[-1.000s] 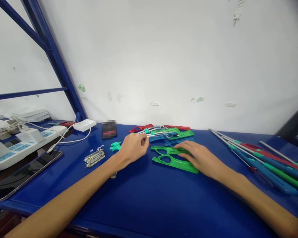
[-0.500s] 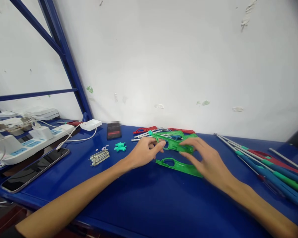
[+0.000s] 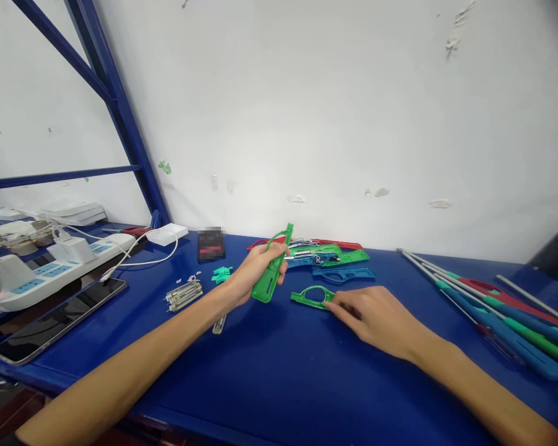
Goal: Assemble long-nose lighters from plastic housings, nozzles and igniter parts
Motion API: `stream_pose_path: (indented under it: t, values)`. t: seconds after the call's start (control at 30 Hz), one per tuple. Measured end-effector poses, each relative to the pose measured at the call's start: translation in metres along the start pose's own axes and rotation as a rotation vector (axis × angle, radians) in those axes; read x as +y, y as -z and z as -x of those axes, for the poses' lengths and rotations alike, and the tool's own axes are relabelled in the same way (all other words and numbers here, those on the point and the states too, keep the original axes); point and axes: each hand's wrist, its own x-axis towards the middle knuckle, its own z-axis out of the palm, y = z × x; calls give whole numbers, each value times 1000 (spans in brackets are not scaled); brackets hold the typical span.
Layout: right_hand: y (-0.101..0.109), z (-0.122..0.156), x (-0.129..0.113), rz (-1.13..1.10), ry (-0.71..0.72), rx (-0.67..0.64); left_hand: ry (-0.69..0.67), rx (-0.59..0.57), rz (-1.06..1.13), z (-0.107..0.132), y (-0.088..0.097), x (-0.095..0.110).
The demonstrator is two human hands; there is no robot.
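Observation:
My left hand [image 3: 255,269] is closed round a green plastic handle shell [image 3: 274,266], holding it tilted up off the blue table [image 3: 270,371]. My right hand [image 3: 376,316] lies over a second green handle shell [image 3: 309,298] flat on the table, fingers curled onto its right end. Behind them lies a small pile of green, blue and red handle shells with metal rods [image 3: 325,255].
Long finished tools with metal shafts [image 3: 493,303] lie at the right. A bundle of metal pins [image 3: 182,295], a small teal part [image 3: 221,273], a dark box [image 3: 211,243], a tablet [image 3: 56,319] and a white power strip [image 3: 51,263] sit at the left.
My left hand has lifted one green shell and swung it upright. My right hand let go of it and came down onto the second green shell on the table.

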Motion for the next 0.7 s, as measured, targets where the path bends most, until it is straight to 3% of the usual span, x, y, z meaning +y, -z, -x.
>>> stream_pose_path:
  t: [0.17, 0.4, 0.53, 0.7]
  values:
    - [0, -4, 16, 92, -100, 56, -44, -281, -331, 18, -19, 6]
    - [1, -4, 24, 114, -196, 113, -343, -308, -846, 40, -53, -3]
    - [1, -4, 24, 112, -180, 131, -432, -209, -986, 33, -49, -10]
    - [2, -4, 25, 110, -172, 153, -356, 70, -1149, 0, -3, -23]
